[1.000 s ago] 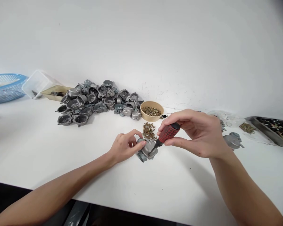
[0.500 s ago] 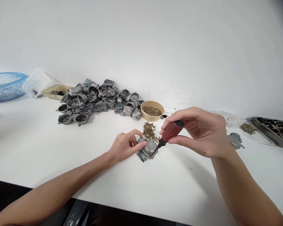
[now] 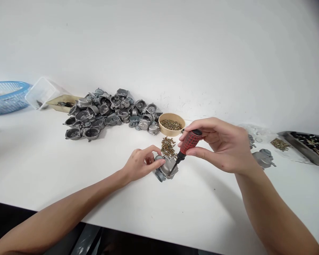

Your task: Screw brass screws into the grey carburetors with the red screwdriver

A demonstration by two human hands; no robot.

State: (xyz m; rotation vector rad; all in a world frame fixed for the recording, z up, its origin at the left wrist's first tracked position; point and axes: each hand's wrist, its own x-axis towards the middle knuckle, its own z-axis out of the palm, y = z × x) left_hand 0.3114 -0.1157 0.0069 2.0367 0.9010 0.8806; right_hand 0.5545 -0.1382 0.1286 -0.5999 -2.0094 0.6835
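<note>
My left hand grips a grey metal carburetor part on the white table, fingers curled round its left side. My right hand is closed round the red handle of a screwdriver. Its dark tip points down-left onto the top of the part. A loose heap of brass screws lies just behind the part.
A pile of grey metal parts sits at the back left, with a tan bowl of screws beside it. A blue basket and clear tub stand far left. Another grey part, screws and a dark tray lie at right.
My right hand has tilted the screwdriver more upright and shifted it slightly left over the part. The left hand and the part have stayed in place.
</note>
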